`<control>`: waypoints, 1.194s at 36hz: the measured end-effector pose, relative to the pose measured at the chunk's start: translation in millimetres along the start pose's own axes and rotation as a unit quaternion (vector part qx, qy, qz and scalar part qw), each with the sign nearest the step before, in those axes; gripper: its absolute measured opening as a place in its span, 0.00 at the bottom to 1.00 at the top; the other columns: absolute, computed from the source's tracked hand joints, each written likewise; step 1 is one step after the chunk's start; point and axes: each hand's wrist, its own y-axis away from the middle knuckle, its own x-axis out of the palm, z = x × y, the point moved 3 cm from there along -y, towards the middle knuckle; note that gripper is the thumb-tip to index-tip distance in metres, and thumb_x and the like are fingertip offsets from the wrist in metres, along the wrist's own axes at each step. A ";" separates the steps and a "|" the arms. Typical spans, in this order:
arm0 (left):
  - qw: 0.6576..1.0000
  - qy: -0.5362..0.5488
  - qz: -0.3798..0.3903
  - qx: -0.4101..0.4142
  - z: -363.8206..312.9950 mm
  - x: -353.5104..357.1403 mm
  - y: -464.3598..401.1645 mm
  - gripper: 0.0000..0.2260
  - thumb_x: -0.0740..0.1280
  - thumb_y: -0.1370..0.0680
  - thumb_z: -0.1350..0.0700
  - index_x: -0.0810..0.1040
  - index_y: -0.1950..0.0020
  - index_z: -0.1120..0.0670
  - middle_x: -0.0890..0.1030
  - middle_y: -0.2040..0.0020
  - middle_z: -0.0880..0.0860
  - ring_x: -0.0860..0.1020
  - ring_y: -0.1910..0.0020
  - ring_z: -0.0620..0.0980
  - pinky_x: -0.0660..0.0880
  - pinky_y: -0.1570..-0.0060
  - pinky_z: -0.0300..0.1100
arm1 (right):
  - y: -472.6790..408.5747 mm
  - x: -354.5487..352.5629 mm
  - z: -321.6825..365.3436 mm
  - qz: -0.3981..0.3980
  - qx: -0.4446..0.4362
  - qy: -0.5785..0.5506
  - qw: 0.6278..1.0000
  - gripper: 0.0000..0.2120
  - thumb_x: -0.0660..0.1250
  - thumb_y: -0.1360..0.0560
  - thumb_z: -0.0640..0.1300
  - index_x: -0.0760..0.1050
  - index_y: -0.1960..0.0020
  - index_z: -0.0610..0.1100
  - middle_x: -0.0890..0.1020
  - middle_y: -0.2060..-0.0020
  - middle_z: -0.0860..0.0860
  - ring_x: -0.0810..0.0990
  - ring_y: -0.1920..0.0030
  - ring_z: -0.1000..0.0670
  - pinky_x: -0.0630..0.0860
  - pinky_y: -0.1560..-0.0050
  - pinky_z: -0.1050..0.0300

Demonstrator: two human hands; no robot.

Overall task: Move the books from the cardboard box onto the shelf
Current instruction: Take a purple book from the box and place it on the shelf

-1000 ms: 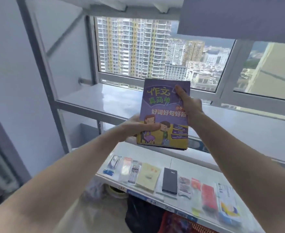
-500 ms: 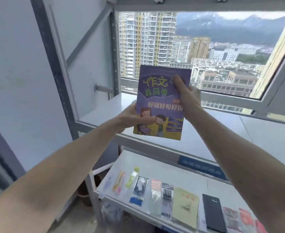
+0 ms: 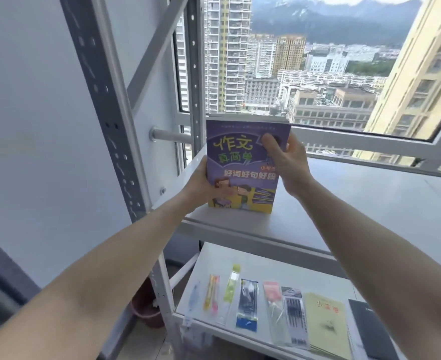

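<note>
book [image 3: 242, 162] upright on shelf [image 3: 344, 203] | left hand [image 3: 201, 185], right hand [image 3: 287, 159] gripping (cover facing camera)

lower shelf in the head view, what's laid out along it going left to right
orange-pink packet → yellow-green packet → dark packet with blue base → clear packet with pink top → pack of black pens → pale yellow booklet → black notebook

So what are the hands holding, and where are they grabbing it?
A purple book. The left hand grips its lower left edge; the right hand grips its upper right edge, thumb on the cover.
</note>
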 end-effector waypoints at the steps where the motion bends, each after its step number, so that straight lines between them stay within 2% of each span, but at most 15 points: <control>1: 1.000 0.001 -0.001 0.001 3.6 -2.1 -1.0 0.38 0.81 0.36 0.68 0.67 0.31 0.56 0.81 0.41 0.50 0.82 0.47 0.44 0.81 0.55 0.40 | -1.3 2.9 -1.4 0.000 -0.001 0.000 1.000 0.09 0.74 0.28 0.54 0.79 0.51 0.52 0.87 0.59 0.56 0.86 0.58 0.55 0.80 0.61 0.61; 5: 0.999 0.019 0.036 -0.022 15.8 -4.9 -7.0 0.36 0.81 0.34 0.64 0.68 0.31 0.55 0.81 0.39 0.53 0.82 0.44 0.51 0.81 0.48 0.53 | -4.9 5.7 -11.8 0.001 0.010 -0.012 1.000 0.13 0.75 0.30 0.58 0.80 0.50 0.54 0.87 0.57 0.54 0.86 0.56 0.53 0.80 0.61 0.59; 9: 0.996 0.027 0.074 -0.039 27.3 -1.6 -7.7 0.30 0.80 0.32 0.56 0.73 0.33 0.54 0.83 0.42 0.51 0.83 0.45 0.50 0.81 0.46 0.52 | 1.8 8.2 -32.5 0.008 0.045 -0.022 0.999 0.24 0.76 0.30 0.58 0.76 0.40 0.47 0.87 0.51 0.49 0.87 0.53 0.46 0.82 0.60 0.55; 13: 0.997 0.036 0.053 -0.048 28.1 -4.9 -11.8 0.24 0.80 0.32 0.56 0.77 0.40 0.48 0.86 0.48 0.46 0.85 0.50 0.48 0.82 0.56 0.42 | -6.2 10.0 -37.2 -0.030 0.062 -0.027 0.997 0.17 0.74 0.27 0.51 0.78 0.43 0.44 0.88 0.56 0.49 0.87 0.58 0.48 0.82 0.64 0.56; 16: 0.994 0.046 0.063 -0.076 20.3 -11.5 -20.2 0.19 0.81 0.33 0.55 0.80 0.46 0.44 0.86 0.50 0.47 0.85 0.52 0.49 0.82 0.58 0.42 | -23.9 16.1 -36.1 -0.053 0.107 -0.009 0.993 0.13 0.75 0.28 0.54 0.81 0.52 0.45 0.88 0.62 0.49 0.87 0.63 0.48 0.81 0.67 0.57; 19: 0.986 0.042 0.089 -0.136 13.7 -22.4 -32.5 0.25 0.80 0.34 0.52 0.79 0.39 0.49 0.85 0.45 0.53 0.84 0.47 0.55 0.81 0.46 0.53 | -45.2 24.7 -44.4 -0.075 0.189 0.022 0.979 0.17 0.77 0.31 0.58 0.81 0.57 0.44 0.87 0.62 0.46 0.87 0.66 0.48 0.82 0.68 0.55; 22: 0.969 -0.009 0.097 -0.227 11.8 -38.3 -39.0 0.25 0.80 0.33 0.47 0.80 0.39 0.54 0.85 0.46 0.54 0.84 0.47 0.55 0.78 0.42 0.55 | -58.4 34.9 -63.7 -0.106 0.276 0.033 0.955 0.23 0.79 0.34 0.60 0.76 0.56 0.42 0.86 0.60 0.45 0.87 0.64 0.45 0.84 0.63 0.50; 24: 0.957 -0.042 0.082 -0.274 14.7 -48.5 -41.2 0.24 0.80 0.35 0.45 0.81 0.44 0.54 0.86 0.48 0.54 0.85 0.50 0.54 0.79 0.43 0.54 | -64.1 43.8 -80.2 -0.107 0.315 0.031 0.943 0.24 0.79 0.34 0.59 0.75 0.55 0.42 0.85 0.58 0.45 0.86 0.62 0.45 0.84 0.60 0.47; 26: 0.950 -0.066 0.058 -0.298 19.1 -57.4 -43.3 0.24 0.80 0.36 0.44 0.80 0.46 0.54 0.86 0.49 0.55 0.85 0.50 0.53 0.80 0.43 0.53 | -69.0 52.7 -96.6 -0.107 0.337 0.032 0.935 0.23 0.79 0.34 0.59 0.75 0.57 0.41 0.85 0.58 0.45 0.85 0.63 0.46 0.83 0.62 0.49; 30: 0.946 -0.108 0.004 -0.305 24.4 -66.1 -46.8 0.33 0.81 0.38 0.41 0.78 0.42 0.58 0.84 0.49 0.56 0.83 0.49 0.54 0.80 0.45 0.50 | -75.5 60.6 -112.3 -0.109 0.362 0.158 0.912 0.26 0.75 0.35 0.65 0.71 0.63 0.43 0.78 0.68 0.48 0.77 0.69 0.48 0.70 0.72 0.60; 34: 0.938 -0.172 -0.017 -0.299 19.3 -65.9 -53.1 0.32 0.79 0.37 0.39 0.76 0.44 0.59 0.81 0.57 0.53 0.80 0.59 0.51 0.78 0.64 0.42 | -83.8 61.7 -118.6 -0.100 0.373 0.208 0.898 0.26 0.74 0.35 0.66 0.70 0.64 0.43 0.75 0.70 0.48 0.73 0.73 0.47 0.67 0.78 0.65; 36: 0.933 -0.189 -0.026 -0.305 16.5 -67.2 -56.4 0.30 0.80 0.36 0.39 0.75 0.47 0.58 0.77 0.63 0.51 0.76 0.66 0.48 0.73 0.72 0.39 | -89.1 64.1 -121.3 -0.089 0.373 0.222 0.897 0.26 0.74 0.34 0.65 0.71 0.63 0.43 0.77 0.69 0.47 0.76 0.71 0.47 0.73 0.73 0.61; 38: 0.927 -0.203 -0.029 -0.315 14.6 -69.3 -57.8 0.29 0.80 0.36 0.39 0.73 0.50 0.57 0.74 0.65 0.51 0.74 0.69 0.47 0.70 0.77 0.37 | -92.8 67.1 -122.8 -0.078 0.370 0.240 0.894 0.25 0.74 0.33 0.64 0.72 0.64 0.42 0.78 0.69 0.47 0.78 0.69 0.46 0.79 0.64 0.54; 40: 0.922 -0.212 -0.025 -0.323 14.7 -71.1 -58.6 0.29 0.80 0.36 0.40 0.73 0.48 0.58 0.75 0.63 0.51 0.74 0.67 0.47 0.70 0.76 0.38 | -94.9 69.2 -122.8 -0.068 0.364 0.271 0.889 0.25 0.72 0.31 0.64 0.73 0.66 0.42 0.77 0.72 0.48 0.77 0.71 0.47 0.79 0.62 0.54; 43: 0.918 -0.217 -0.011 -0.333 14.3 -72.2 -60.3 0.36 0.80 0.37 0.40 0.74 0.38 0.59 0.78 0.51 0.54 0.79 0.52 0.53 0.76 0.61 0.43 | -97.6 70.6 -118.3 -0.061 0.356 0.301 0.883 0.25 0.73 0.31 0.64 0.72 0.65 0.42 0.76 0.72 0.48 0.75 0.75 0.49 0.76 0.69 0.57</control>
